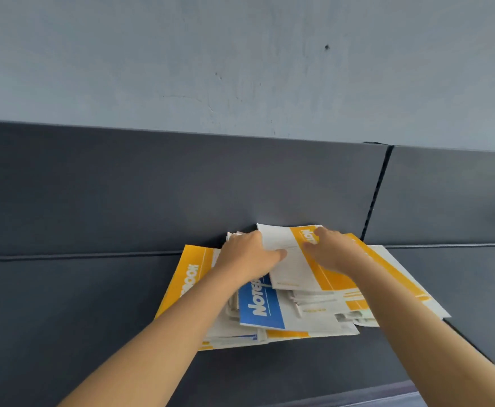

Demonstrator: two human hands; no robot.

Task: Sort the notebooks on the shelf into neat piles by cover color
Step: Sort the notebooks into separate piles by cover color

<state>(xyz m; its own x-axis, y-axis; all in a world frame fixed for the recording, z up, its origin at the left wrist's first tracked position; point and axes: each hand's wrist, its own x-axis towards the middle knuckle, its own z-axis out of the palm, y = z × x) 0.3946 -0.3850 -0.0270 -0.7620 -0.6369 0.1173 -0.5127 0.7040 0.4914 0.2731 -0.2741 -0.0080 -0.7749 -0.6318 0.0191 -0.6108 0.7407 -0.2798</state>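
The top notebook [288, 264], white with a yellow band, is being held directly between the hands on the crown of the unsorted heap. Its long axis is running away from the person, and neither hand is being favoured by reach. The right hand [332, 251] is being curled over its far yellow edge with the thumb laid on the cover. The left hand [247, 254] is being set across its left edge with the thumb pressed on the white part. The left fingers are being hidden beyond that edge, so whether a grip is being made there cannot be told.

Just under the left hand's wrist a blue notebook [259, 308] is being pinned beneath the top one. Further out to the left of that hand a yellow notebook [189, 277] is being left skewed. Under the right forearm more yellow-and-white covers are being masked, and their number cannot be counted. The lettering is being blurred. All of it is being carried by the dark grey shelf [93, 304].
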